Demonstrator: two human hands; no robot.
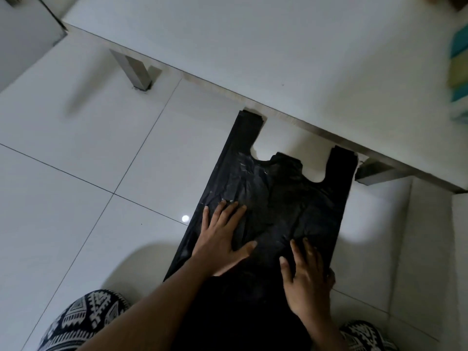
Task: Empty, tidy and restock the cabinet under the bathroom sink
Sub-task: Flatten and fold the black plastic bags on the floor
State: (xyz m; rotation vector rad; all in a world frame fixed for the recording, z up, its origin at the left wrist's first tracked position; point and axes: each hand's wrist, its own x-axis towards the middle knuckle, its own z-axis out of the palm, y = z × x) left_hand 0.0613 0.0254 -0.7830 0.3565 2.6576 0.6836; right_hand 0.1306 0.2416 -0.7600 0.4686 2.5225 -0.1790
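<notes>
Both palms lie flat, fingers spread wide: left hand and right hand press the black bag onto the floor, probably smoothing creases ahead of the fingertips for folding.

open floor left of bag

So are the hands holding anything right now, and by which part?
Nothing is gripped: left hand and right hand press flat, fingers straight, on the lower half of the black plastic bag.
</notes>
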